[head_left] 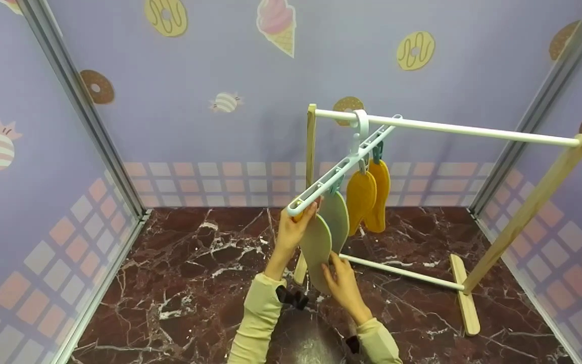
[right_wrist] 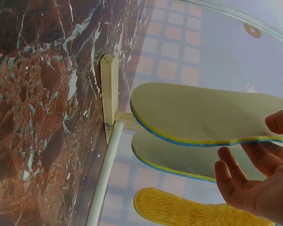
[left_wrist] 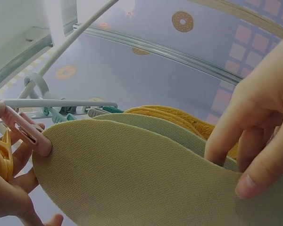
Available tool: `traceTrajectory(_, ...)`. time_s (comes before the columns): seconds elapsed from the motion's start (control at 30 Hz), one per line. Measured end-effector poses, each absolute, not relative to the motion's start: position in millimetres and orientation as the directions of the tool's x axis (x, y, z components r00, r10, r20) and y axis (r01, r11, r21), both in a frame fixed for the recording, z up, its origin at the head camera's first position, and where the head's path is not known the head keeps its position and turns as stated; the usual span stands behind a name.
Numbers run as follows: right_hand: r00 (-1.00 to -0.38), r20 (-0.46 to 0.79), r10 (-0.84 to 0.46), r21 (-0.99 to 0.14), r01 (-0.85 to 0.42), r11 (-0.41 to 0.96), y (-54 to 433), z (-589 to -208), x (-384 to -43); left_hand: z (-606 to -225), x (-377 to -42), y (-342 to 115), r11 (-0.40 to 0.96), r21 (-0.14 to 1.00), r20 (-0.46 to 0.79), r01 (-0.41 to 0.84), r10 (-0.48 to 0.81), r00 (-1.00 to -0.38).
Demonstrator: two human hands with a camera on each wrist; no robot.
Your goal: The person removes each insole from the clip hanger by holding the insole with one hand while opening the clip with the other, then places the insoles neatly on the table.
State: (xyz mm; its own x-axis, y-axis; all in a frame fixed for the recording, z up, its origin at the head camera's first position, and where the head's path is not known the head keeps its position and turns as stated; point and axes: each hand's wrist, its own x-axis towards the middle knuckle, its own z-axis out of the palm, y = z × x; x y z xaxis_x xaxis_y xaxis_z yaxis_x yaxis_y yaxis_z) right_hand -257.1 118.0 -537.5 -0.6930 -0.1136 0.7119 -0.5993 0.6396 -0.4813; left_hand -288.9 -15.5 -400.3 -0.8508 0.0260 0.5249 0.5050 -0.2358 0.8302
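Observation:
A grey-green insole [head_left: 315, 247] with a yellow and blue edge hangs at the near end of a pale clip hanger [head_left: 344, 167]. A pink clip [left_wrist: 30, 134] bites its upper end. My left hand [head_left: 291, 230] pinches that clip; a yellow clip [left_wrist: 4, 153] hangs against the same hand. Lower down, my right hand [head_left: 344, 285] holds the insole's edge, thumb on one face and fingers behind. A second grey-green insole [head_left: 340, 217] hangs just behind from a teal clip [head_left: 336, 183]. Farther along hang two fuzzy yellow insoles [head_left: 360, 197].
The hanger's hook [head_left: 361, 121] sits over the white top rod [head_left: 447, 127] of a wooden rack [head_left: 528, 212]. A lower white rod [head_left: 402, 270] joins its feet, which stand on a dark red marbled surface [head_left: 195, 293]. Patterned walls [head_left: 210, 65] enclose three sides.

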Motion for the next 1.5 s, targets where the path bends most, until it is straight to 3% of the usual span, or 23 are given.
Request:
traceTrajectory(0.33, -0.71, 0.697, -0.104, -0.496, -0.581, 0.645, 117.7, -538.0, -256.9, -399.2, -290.5, -17.0, -0.241, 0.826, 0.55, 0.509, 0.15, -0.822)
traceTrajectory(0.77, -0.644, 0.76, -0.084, -0.476, -0.64, 0.603, 116.7, -539.8, -256.3, -399.6, -290.4, -18.4, -0.305, 0.815, 0.564, 0.493, 0.218, -0.797)
traceTrajectory(1.03, -0.714, 0.697, -0.071, -0.547, -0.592, 0.592, 117.1, -540.5, -254.4, -397.2, -290.0, -18.9, -0.265, 0.816, 0.568, 0.515, 0.195, -0.8)
traceTrajectory(1.5, -0.721, 0.692, -0.033, -0.569, -0.573, 0.59, 116.7, -539.2, -253.1, -394.4, -289.5, -17.4, -0.199, 0.822, 0.566, 0.534, 0.171, -0.807)
